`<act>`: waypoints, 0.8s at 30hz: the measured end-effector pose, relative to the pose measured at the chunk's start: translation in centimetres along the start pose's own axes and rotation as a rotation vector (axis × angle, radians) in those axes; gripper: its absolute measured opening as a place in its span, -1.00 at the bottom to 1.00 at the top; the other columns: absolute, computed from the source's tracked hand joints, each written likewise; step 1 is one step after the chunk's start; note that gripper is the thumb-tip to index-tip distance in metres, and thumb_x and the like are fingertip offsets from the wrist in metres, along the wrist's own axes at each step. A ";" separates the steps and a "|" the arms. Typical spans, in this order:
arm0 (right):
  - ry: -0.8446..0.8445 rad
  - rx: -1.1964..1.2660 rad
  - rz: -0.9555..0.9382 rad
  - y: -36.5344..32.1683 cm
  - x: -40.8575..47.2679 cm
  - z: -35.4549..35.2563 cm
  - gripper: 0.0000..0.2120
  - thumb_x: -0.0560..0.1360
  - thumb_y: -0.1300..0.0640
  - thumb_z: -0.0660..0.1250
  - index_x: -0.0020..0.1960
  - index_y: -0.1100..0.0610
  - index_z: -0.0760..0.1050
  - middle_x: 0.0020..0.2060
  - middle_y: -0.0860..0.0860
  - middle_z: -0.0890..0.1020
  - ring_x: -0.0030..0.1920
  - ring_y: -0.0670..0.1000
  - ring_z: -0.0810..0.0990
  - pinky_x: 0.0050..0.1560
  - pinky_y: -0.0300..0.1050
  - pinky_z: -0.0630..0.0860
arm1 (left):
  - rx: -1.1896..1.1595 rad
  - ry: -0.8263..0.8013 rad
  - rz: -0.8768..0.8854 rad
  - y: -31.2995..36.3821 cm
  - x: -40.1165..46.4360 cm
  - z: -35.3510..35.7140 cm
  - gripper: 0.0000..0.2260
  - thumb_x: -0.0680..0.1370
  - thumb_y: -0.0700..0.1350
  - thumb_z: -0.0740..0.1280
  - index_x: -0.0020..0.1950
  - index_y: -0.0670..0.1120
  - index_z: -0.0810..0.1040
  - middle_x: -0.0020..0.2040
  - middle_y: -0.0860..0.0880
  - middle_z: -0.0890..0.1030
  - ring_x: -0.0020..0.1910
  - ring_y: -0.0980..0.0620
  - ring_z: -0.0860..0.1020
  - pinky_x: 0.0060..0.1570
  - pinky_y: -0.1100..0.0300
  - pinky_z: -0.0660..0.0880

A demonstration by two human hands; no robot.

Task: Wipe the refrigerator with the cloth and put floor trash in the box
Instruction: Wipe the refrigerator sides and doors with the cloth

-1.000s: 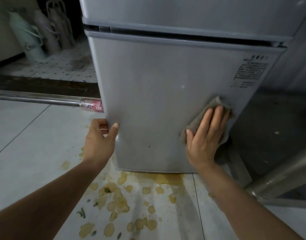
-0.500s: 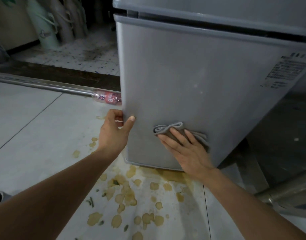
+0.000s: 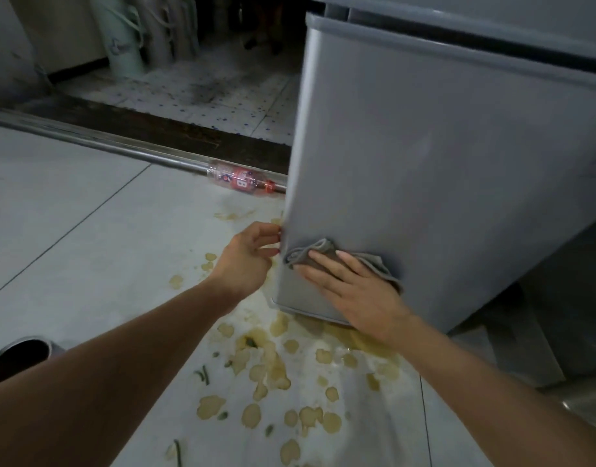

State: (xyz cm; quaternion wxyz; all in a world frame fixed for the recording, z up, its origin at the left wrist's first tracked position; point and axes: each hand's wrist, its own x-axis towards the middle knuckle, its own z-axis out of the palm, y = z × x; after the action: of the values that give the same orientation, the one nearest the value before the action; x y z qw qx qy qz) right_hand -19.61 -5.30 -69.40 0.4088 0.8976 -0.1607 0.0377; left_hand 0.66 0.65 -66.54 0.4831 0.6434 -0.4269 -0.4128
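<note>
1. Head view, grips. Right hand [image 3: 353, 284] lies flat, fingers straight and spread, pressing the cloth [image 3: 326, 256] against the lower door of the refrigerator [image 3: 441, 183]. Left hand [image 3: 247, 256] sits at the door's left edge, fingers curled; fingertips touch or pinch the edge, but I cannot tell how firmly.

2. Head view, where the task's thing is. The cloth is bunched, low on the door, just beside its left edge and near the bottom rim. Its long axis runs roughly left-right across the door face. One end pokes out past the fingertips toward the left hand; the other trails out beyond the far side of the palm.

3. Head view, the key relation. The unwiped expanse of door lies up and to the right of the right hand, so the next stroke likely sweeps that way. The right hand is already on the cloth; the left is merely bracing.

4. Head view, floor. Yellowish scraps [image 3: 266, 369] lie scattered on the floor [image 3: 70, 230] below the door, nearer to the left hand. A plastic bottle [image 3: 242, 182] lies on its side by the refrigerator's far corner.

5. Head view, hidden or unclear. No box is visible. A round dark container [image 3: 18, 357] is cut off at lower left. The refrigerator's right side and top run out of view. Much of the cloth is covered by the hand.
</note>
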 end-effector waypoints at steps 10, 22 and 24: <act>0.331 -0.045 0.212 2.8 5.3 -1.5 -0.46 0.47 0.29 0.03 0.46 0.15 0.25 0.46 -0.02 0.23 0.48 0.11 0.15 0.48 0.04 -0.12 | 0.019 0.088 -0.076 -1.4 0.5 -1.5 -0.54 0.49 -0.49 0.08 0.27 -0.10 0.41 0.17 -0.07 0.55 0.16 0.00 0.51 -0.07 0.33 0.43; 0.227 -0.072 0.072 3.3 8.6 -3.2 -0.58 0.46 0.21 0.01 0.22 0.20 0.48 0.25 0.11 0.53 0.36 0.20 0.37 0.45 0.14 -0.03 | -0.006 0.200 -0.100 -2.9 0.3 -2.3 -0.56 0.48 -0.47 0.06 0.24 -0.11 0.43 0.16 -0.09 0.56 0.07 0.00 0.52 0.01 0.21 0.45; 0.255 -0.078 0.089 2.6 9.1 -2.5 -0.58 0.50 0.21 -0.06 0.18 0.21 0.50 0.18 0.12 0.56 0.33 0.22 0.36 0.45 0.14 -0.01 | 0.034 0.227 -0.108 -3.6 0.6 -2.5 -0.57 0.49 -0.44 0.07 0.22 -0.07 0.44 0.14 -0.06 0.58 0.06 0.01 0.55 -0.01 0.19 0.48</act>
State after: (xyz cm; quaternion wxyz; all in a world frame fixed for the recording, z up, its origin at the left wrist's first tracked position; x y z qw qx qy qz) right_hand -11.71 -7.33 -64.05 0.4585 0.8609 -0.1483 0.1630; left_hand 3.73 1.38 -69.61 0.4945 0.7161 -0.3409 -0.3556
